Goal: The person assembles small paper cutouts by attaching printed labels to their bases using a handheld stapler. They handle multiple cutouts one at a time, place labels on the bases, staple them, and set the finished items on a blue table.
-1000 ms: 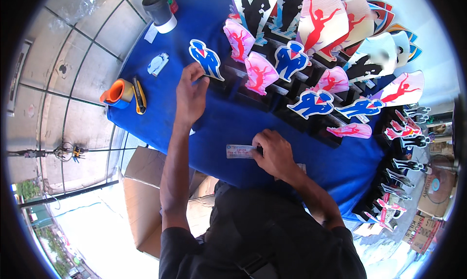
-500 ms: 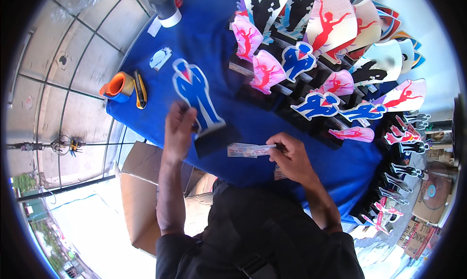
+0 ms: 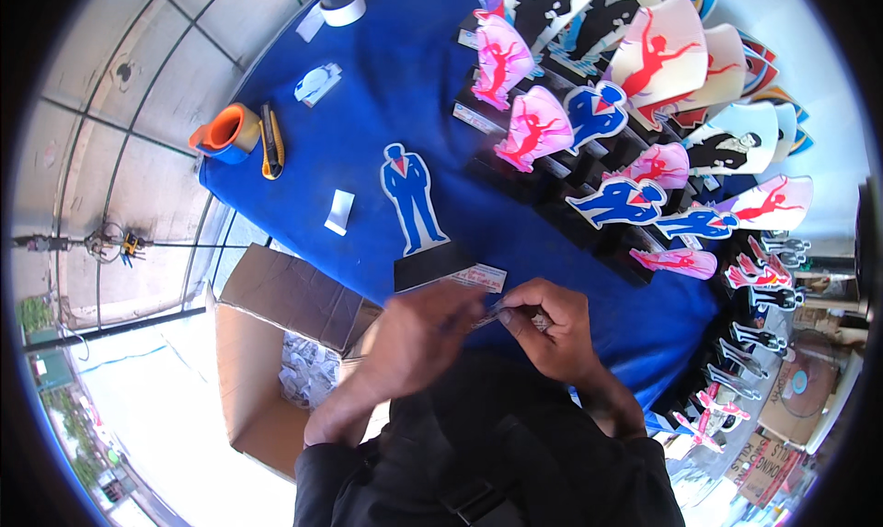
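A trophy with a cut-out blue-suited figure [image 3: 412, 196] is on the blue cloth in front of me, its black base [image 3: 430, 268] nearest me. At the base's right end is a printed label strip [image 3: 483, 277]; I cannot tell whether it is stuck on. My right hand [image 3: 555, 329] pinches a small label strip [image 3: 490, 315] between thumb and forefinger. My left hand [image 3: 423, 334] is close beside it, below the base, its fingers curled toward the strip and blurred by motion. Whether they grip the strip is unclear.
Several similar trophies [image 3: 598, 113] crowd the right side of the blue-covered table [image 3: 368, 113]. At left are a tape roll [image 3: 230, 131], a yellow-black cutter [image 3: 271, 141], cut-outs [image 3: 317, 84] and a white slip [image 3: 338, 212]. An open cardboard box [image 3: 248, 361] with crumpled paper stands below left.
My left hand has let go of the blue-suited trophy, leaving it on the cloth, and has come right to my right hand. The label strip by the base now shows apart from my right hand.
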Tool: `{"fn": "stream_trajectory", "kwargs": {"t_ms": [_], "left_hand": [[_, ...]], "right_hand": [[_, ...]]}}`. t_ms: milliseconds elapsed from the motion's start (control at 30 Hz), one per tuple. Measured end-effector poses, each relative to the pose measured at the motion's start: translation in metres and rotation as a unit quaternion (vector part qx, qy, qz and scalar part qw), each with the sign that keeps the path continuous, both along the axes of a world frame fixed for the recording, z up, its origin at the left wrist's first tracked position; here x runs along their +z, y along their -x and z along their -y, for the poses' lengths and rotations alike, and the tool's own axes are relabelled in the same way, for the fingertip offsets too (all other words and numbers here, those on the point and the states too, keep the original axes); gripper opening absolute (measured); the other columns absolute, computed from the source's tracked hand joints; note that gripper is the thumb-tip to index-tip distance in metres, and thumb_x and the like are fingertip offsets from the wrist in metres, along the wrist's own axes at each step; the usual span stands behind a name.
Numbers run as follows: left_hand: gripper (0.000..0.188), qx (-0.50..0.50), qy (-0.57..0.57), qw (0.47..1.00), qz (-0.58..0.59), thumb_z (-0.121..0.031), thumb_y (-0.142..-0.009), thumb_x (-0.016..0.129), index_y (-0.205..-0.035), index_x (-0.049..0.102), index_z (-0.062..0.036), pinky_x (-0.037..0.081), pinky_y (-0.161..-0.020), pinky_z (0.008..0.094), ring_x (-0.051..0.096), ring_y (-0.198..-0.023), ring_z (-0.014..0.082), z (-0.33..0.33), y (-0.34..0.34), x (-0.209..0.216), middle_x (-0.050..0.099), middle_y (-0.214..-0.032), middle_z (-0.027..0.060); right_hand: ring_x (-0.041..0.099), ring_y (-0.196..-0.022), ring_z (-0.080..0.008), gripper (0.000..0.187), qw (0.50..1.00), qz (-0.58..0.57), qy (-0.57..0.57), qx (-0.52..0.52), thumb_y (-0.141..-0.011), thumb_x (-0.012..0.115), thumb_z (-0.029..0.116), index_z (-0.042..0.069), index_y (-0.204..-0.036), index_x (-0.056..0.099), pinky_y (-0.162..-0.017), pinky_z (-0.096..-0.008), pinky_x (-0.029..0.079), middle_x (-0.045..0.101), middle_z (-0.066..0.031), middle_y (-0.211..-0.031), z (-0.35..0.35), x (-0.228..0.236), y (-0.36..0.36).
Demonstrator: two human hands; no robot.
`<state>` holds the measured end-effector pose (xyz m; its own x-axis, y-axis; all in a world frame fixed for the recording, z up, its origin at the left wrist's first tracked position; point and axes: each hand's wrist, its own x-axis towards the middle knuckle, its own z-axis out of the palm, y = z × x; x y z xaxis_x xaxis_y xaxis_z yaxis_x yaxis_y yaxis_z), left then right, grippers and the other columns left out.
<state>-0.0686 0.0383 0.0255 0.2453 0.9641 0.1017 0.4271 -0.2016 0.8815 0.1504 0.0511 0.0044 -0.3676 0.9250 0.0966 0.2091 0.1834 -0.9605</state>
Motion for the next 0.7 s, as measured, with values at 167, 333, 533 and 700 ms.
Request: {"fn": "stream_trajectory", "kwargs": {"t_ms": [167,333,533,700], "left_hand": [[0.023,0.084,0.03,0.994,0.063,0.003,-0.09,0.07,-0.113,0.073,0.0016,0.057,-0.07,0.0366,0.075,-0.083,0.0325,0.019,-0.017,0.003,0.074,-0.093,0.019],[0.021,0.149,0.033,0.984,0.087,0.001,-0.094,0.07,-0.114,0.073,0.0035,0.056,-0.065,0.0321,0.074,-0.072,0.0234,0.028,-0.015,-0.001,0.075,-0.086,0.0157],[0.022,0.17,0.186,0.943,0.217,-0.001,-0.098,0.067,-0.119,0.073,0.0029,0.052,-0.061,0.0266,0.064,-0.07,0.0061,0.036,-0.016,0.001,0.072,-0.077,0.0066],[0.022,0.155,0.198,0.939,0.235,0.0,-0.098,0.066,-0.119,0.073,0.0032,0.053,-0.064,0.0265,0.066,-0.074,0.0071,0.036,-0.018,0.005,0.075,-0.083,0.0065]], "right_hand": [[0.067,-0.078,-0.0209,0.026,0.981,0.02,-0.19,-0.031,-0.081,0.073,-0.012,0.0,-0.104,0.07,-0.065,-0.0299,0.052,0.069,-0.0146,-0.099,-0.005,0.003,0.022],[0.065,-0.088,-0.0258,0.038,0.949,0.117,-0.293,0.0,-0.075,0.076,-0.013,0.001,-0.11,0.073,-0.068,-0.0317,0.053,0.066,-0.0131,-0.107,-0.006,0.006,0.029],[0.063,-0.095,-0.0303,0.047,0.931,0.159,-0.326,0.028,-0.073,0.077,-0.009,0.002,-0.119,0.073,-0.077,-0.0371,0.055,0.065,-0.0123,-0.111,-0.001,0.01,0.026],[0.064,-0.096,-0.031,0.048,0.932,0.162,-0.323,0.026,-0.073,0.077,-0.009,0.001,-0.12,0.073,-0.079,-0.038,0.055,0.065,-0.013,-0.112,0.003,0.013,0.02]]}}
